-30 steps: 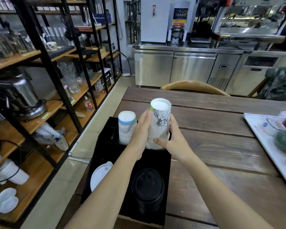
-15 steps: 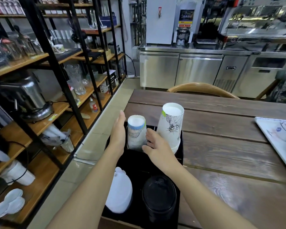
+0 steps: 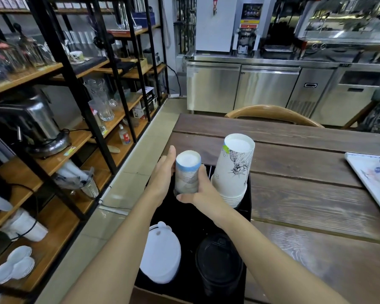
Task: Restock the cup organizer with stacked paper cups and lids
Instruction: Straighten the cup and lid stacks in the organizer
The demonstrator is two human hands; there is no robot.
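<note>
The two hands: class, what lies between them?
In the head view, the small blue-rimmed cup stack stands between the left hand and right hand, both touching it.

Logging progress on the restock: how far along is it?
Done: tall cup stack, white lids and black lids sit in the black organizer. In hand: left hand and right hand flank the short blue-banded stack over its slot. Left: seating it.

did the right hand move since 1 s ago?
Yes. The right hand left the tall cup stack in the organizer and moved left onto the short stack.
</note>
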